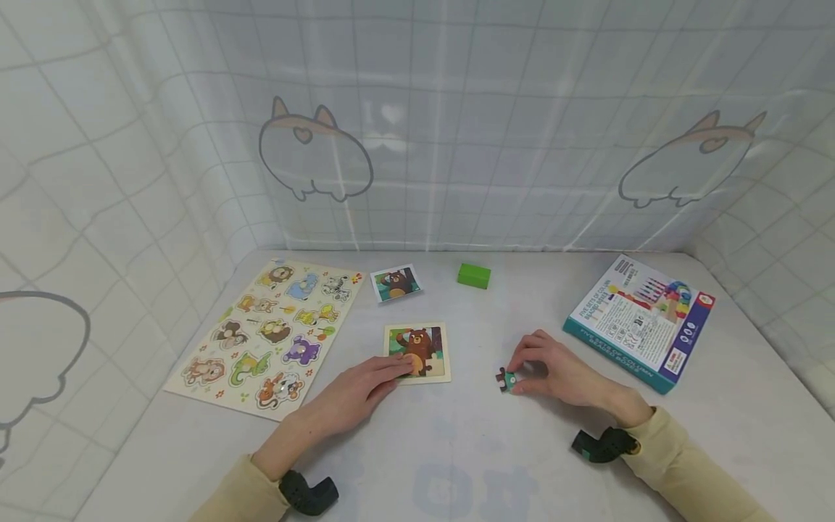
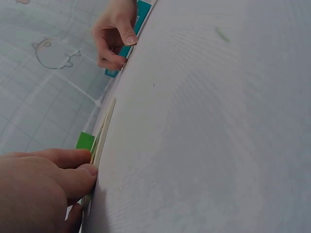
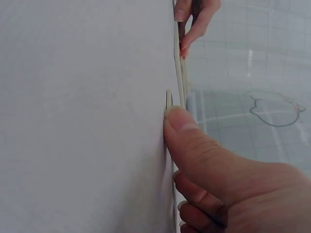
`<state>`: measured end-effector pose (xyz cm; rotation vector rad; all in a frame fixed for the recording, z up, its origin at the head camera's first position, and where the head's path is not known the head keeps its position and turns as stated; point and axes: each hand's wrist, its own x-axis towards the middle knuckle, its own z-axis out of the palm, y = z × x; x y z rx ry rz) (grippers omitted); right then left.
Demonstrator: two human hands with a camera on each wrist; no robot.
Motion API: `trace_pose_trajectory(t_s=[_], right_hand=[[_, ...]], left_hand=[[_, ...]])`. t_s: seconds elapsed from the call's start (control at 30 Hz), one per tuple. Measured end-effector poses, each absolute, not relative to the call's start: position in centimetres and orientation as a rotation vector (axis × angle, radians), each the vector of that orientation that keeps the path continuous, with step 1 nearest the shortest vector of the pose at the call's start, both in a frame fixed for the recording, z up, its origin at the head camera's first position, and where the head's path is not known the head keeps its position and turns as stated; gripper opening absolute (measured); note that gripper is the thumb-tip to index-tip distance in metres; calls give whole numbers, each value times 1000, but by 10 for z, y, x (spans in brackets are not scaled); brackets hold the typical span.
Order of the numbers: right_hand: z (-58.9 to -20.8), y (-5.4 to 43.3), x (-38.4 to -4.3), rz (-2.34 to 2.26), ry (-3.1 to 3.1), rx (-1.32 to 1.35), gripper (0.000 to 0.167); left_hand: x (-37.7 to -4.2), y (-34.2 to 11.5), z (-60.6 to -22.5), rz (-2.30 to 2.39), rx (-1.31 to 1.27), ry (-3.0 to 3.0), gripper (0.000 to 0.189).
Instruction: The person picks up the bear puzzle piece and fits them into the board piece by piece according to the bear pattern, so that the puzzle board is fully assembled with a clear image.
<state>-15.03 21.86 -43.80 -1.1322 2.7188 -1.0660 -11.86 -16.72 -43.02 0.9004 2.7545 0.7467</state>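
Note:
A small square bear puzzle (image 1: 446, 362) with a pale wooden border lies in front of me. My left hand (image 1: 355, 391) rests on its lower left part, fingers extended over the bear picture; in the left wrist view the thumb is at the board's edge (image 2: 108, 124). To the right of the board, my right hand (image 1: 554, 366) pinches a puzzle piece (image 1: 506, 380) with brown and green print between thumb and fingers, low over the table. The right wrist view shows the piece edge-on (image 3: 168, 97) at the thumb tip.
A wooden animal peg board (image 1: 274, 341) lies on the left. Behind the puzzle are a bear picture card (image 1: 396, 283) and a green block (image 1: 473, 275). A boxed bead set (image 1: 639, 319) lies on the right, close to my right hand. A tile-patterned curtain (image 1: 457, 145) hangs behind the table.

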Motion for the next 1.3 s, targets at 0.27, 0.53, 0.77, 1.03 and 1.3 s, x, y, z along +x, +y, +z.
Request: trace_pose_trajectory(t_s=[0.27,0.53,0.77,1.03,1.3], right_hand=[[-438,217,-150,-1086,2723,-1155,22],[-440,217,-151,-1115,2712,-1164,22],[-436,216,-151,-1098,2760,-1152,21],[-427,196,-152,-1143,2817,-1106,19],[-430,157,-156,-1186,2789,-1054,17]], left_hand=[[-119,-168,-432,753,950,2776,41],[-119,-167,-431,747,935,2773,41],[-119,-168,-431,753,933,2759,42],[-119,-167,-431,720,918,2786,41],[-118,-165,-432,712,901,2791,40]])
